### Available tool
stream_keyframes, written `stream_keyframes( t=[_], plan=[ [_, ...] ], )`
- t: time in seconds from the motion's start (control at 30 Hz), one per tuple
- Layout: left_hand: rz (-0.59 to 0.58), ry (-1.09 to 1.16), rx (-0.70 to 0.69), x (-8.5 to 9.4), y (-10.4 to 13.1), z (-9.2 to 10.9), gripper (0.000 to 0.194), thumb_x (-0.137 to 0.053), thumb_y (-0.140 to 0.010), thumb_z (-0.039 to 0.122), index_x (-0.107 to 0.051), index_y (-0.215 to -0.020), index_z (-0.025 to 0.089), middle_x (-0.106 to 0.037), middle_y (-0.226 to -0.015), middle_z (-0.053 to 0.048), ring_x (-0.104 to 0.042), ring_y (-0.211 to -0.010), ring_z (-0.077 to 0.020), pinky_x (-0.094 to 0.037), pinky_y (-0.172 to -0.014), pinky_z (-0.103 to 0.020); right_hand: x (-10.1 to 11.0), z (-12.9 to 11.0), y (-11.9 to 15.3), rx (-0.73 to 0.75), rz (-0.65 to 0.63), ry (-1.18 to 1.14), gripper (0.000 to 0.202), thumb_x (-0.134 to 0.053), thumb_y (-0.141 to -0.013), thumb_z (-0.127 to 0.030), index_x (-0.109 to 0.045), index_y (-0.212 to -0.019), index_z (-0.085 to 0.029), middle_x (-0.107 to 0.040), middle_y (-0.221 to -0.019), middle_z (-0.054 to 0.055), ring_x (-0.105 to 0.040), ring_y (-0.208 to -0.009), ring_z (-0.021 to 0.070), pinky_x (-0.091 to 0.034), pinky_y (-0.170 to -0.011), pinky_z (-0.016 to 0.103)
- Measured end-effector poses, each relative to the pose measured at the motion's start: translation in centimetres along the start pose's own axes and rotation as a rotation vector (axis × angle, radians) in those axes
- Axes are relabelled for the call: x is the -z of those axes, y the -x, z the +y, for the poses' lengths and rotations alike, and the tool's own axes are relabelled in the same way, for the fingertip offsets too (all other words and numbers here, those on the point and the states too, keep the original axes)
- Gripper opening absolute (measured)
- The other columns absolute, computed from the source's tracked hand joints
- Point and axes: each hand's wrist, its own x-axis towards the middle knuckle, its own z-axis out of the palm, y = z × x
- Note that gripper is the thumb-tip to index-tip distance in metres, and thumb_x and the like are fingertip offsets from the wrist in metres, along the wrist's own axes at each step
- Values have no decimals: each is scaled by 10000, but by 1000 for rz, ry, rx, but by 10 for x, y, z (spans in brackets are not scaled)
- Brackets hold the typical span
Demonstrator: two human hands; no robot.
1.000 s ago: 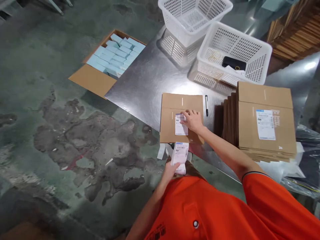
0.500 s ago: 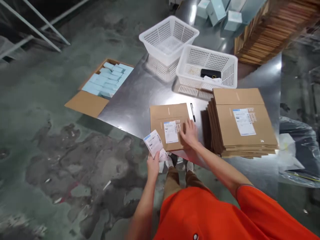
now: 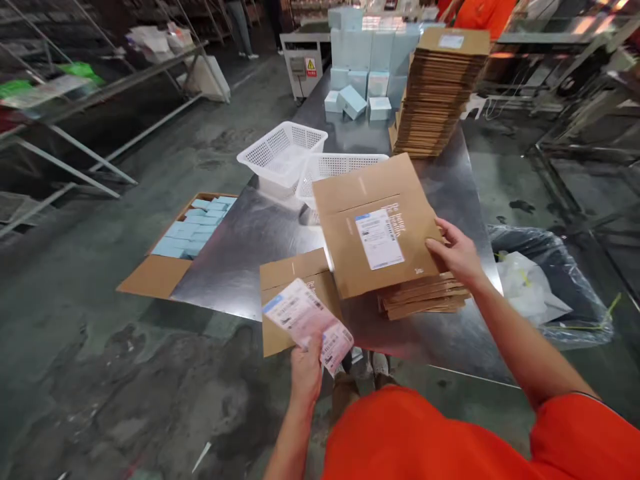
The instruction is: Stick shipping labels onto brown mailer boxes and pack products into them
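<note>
My left hand (image 3: 307, 373) holds printed labels (image 3: 307, 320) over the lower part of a flat cardboard box (image 3: 277, 333) at the table's front edge. Pinched at its right edge by my right hand (image 3: 457, 252), another flat box (image 3: 345, 233) is raised and tilted, with a white shipping label (image 3: 379, 240) stuck on it. Beneath it, partly hidden, is a stack of flat boxes (image 3: 425, 297).
Two white baskets (image 3: 283, 152) (image 3: 320, 167) stand behind on the metal table (image 3: 220, 267). Light blue boxes (image 3: 373, 53) and a tall cardboard stack (image 3: 435, 100) are farther back. An open carton (image 3: 157, 277) is left, a plastic-lined bin (image 3: 575, 300) right. A person (image 3: 483, 17) is beyond.
My right hand has left the box at the front and now holds a box lifted off the right stack. My left hand still has the labels. The view has tipped up.
</note>
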Motion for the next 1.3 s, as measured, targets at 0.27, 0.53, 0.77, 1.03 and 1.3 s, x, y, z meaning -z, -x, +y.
stream_keyframes(
  t=[0.27,0.53,0.77,1.03,1.3],
  plan=[
    [-302,-277,114,-33,32,-30,466,-795,-608,573,-674,-636,123,-591,-539,-5,-528,-517,-131,-433,-517,-247,-34,-28,25,316,-561,116,822,-728,-760,-492,-413,-1470,-226,-435,-1493,139,-473,-1312,292,-433,-1058,458],
    [-254,-115,38,20,37,-17,701,-847,-602,306,-626,-1257,190,-654,-1275,-112,-614,-1131,-261,-499,-916,-325,-175,-53,111,21,-1006,-77,346,-634,-827,-411,-522,-608,-168,-453,-550,-55,-423,-578,100,-303,-551,229],
    [114,-140,1,42,-10,-20,273,-776,-649,372,-692,-719,122,-670,-674,-17,-591,-630,-148,-460,-597,-237,-225,-39,146,170,-991,41,236,-571,-914,-403,-681,-921,-194,-666,-847,28,-576,-768,159,-399,-673,257],
    [55,-30,304,99,-32,-111,422,-877,-479,360,-726,-786,112,-730,-755,-81,-644,-643,-190,-498,-583,-275,-327,3,86,261,-728,505,233,-548,-941,-346,-696,-1029,-190,-670,-1065,116,-543,-1062,287,-393,-932,421],
    [272,70,264,161,-38,-94,417,-803,-652,484,-700,-836,125,-739,-845,-84,-683,-775,-204,-541,-705,-306,-360,7,87,454,-729,613,516,-469,-959,-301,-458,-1444,-126,-423,-1521,158,-339,-1419,311,-247,-1157,520]
  ],
)
